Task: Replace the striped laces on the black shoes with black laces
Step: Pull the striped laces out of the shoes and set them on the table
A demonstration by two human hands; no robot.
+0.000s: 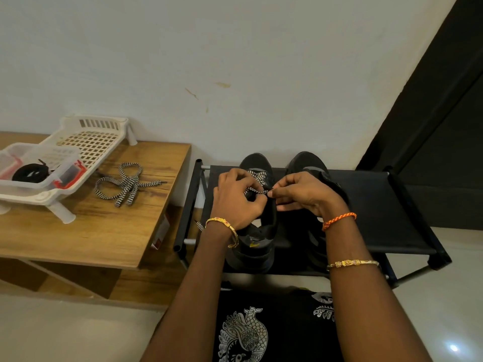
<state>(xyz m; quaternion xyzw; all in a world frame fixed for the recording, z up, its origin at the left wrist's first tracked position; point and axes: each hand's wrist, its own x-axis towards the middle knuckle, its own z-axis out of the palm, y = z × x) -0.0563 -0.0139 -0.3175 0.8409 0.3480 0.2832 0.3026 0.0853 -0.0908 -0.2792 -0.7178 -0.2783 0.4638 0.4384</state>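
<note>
Two black shoes stand side by side on a black shoe rack [371, 205]. The left shoe [257, 239] still carries a black-and-white striped lace [257, 176]. My left hand [235, 197] and my right hand [303, 194] both pinch that lace over the shoe's tongue. One end of the lace [200, 226] hangs by my left wrist. The right shoe [307, 160] is mostly hidden behind my right hand. A second striped lace [128, 185] lies loose on the wooden table. A coiled black lace [30, 173] sits in a clear plastic box [62, 158].
The wooden table [86, 231] stands left of the rack, against the white wall. On it sit a white slotted plastic tray [91, 137] and the clear box on a white stand. A dark panel [431, 126] rises at the right. Black printed cloth [274, 327] covers my lap.
</note>
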